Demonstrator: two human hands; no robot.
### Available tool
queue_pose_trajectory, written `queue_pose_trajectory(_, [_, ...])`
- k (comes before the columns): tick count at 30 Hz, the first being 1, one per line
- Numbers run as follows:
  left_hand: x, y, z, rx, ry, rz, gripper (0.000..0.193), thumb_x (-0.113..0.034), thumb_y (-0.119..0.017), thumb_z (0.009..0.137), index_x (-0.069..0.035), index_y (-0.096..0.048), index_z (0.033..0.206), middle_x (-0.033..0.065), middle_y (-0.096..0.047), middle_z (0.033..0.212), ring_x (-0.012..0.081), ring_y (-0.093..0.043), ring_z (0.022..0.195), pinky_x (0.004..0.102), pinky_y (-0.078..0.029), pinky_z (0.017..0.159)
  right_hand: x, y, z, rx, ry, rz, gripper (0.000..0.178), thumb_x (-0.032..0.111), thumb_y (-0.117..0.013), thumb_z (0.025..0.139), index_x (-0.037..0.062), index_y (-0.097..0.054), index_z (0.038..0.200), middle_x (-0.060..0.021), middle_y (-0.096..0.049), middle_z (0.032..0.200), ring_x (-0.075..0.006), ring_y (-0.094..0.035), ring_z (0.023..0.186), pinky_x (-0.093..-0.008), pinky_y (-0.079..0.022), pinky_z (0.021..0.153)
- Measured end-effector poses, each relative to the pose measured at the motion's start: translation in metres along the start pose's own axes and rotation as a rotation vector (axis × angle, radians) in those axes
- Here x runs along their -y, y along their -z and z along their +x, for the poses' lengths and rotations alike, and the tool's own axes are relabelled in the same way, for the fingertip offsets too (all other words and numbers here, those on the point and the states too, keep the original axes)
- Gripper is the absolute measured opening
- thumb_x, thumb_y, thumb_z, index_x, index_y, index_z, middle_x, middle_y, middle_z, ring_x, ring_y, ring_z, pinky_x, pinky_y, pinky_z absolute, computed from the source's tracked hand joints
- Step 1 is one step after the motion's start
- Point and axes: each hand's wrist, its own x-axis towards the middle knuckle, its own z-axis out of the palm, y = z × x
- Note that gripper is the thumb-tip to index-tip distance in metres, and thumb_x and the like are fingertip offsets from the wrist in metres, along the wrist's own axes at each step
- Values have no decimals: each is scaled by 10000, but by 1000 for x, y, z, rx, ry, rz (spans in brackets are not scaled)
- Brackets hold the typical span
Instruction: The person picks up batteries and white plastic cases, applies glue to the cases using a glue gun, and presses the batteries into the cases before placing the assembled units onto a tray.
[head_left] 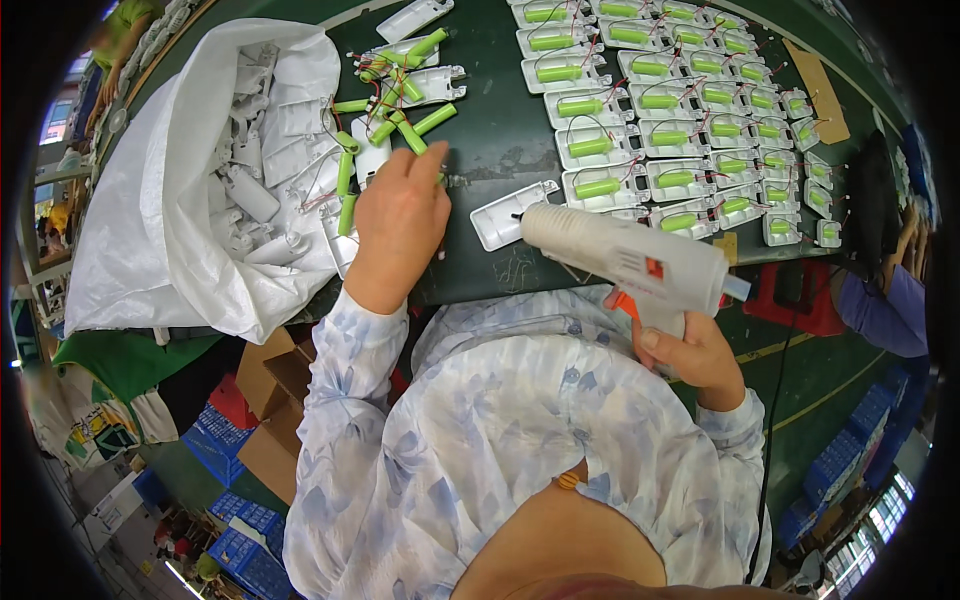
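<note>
My right hand (695, 355) grips a white hot glue gun (625, 255) with an orange trigger. A glue stick pokes out of its back end, and its nozzle points left. The nozzle tip is beside a white plastic housing (497, 222) with no battery in it, lying near the table edge. My left hand (405, 215) reaches into a loose pile of green battery cells (405, 130) with red and black wires. Its fingers are curled together, and the back of the hand hides most of what lies between them.
On my left, a large white woven sack (150, 210) holds many white plastic housings (250, 190). Rows of housings fitted with green cells (665, 140) cover the right of the dark green table (480, 120). Cardboard (815, 95) and a red stool (795, 295) are at right; another person's arm (900, 250) shows there.
</note>
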Motion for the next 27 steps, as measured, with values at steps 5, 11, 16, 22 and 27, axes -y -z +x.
queue_pose_trajectory(5, [12, 1, -1, -299, 288, -783, 186, 28, -682, 811, -16, -653, 990, 40, -586, 848, 116, -605, 682, 240, -494, 611, 2, -11, -4, -49, -110, -117, 627, 24, -571, 905, 29, -303, 1473, -92, -591, 1222, -67, -499, 687, -217, -435, 567])
queue_pose_trajectory(11, [9, -16, -11, -166, -39, -139, 187, -38, -764, 718, -54, -614, 829, 102, -587, 790, 265, -590, 739, 375, -488, 639, 5, -20, 1, -81, -132, -170, 610, 59, -592, 903, 21, -333, 1454, -73, -589, 1199, -55, -491, 703, -208, -425, 582])
queue_pose_trajectory(16, [-6, -12, -3, -145, -13, -78, 178, -61, -778, 698, -56, -638, 808, 79, -584, 822, 275, -593, 796, 385, -484, 663, 10, -23, 4, -71, -184, -189, 608, 82, -609, 895, 7, -356, 1443, -87, -578, 1219, -118, -537, 925, -272, -465, 795])
queue_pose_trajectory(22, [-2, -24, 7, -79, -166, -22, 160, -51, -725, 748, -75, -685, 901, 71, -583, 829, 264, -608, 775, 372, -507, 640, 3, -25, 5, -130, -94, -213, 491, 127, -608, 905, -3, -440, 1348, -70, -576, 1084, -131, -501, 915, -284, -419, 792])
queue_pose_trajectory(27, [4, -20, 12, -70, -142, -16, 86, -29, -699, 785, -47, -687, 869, 96, -608, 828, 285, -626, 738, 369, -507, 626, 3, -25, 0, -178, -39, -240, 355, 174, -594, 927, -1, -539, 1231, -39, -584, 935, -80, -490, 700, -236, -410, 614])
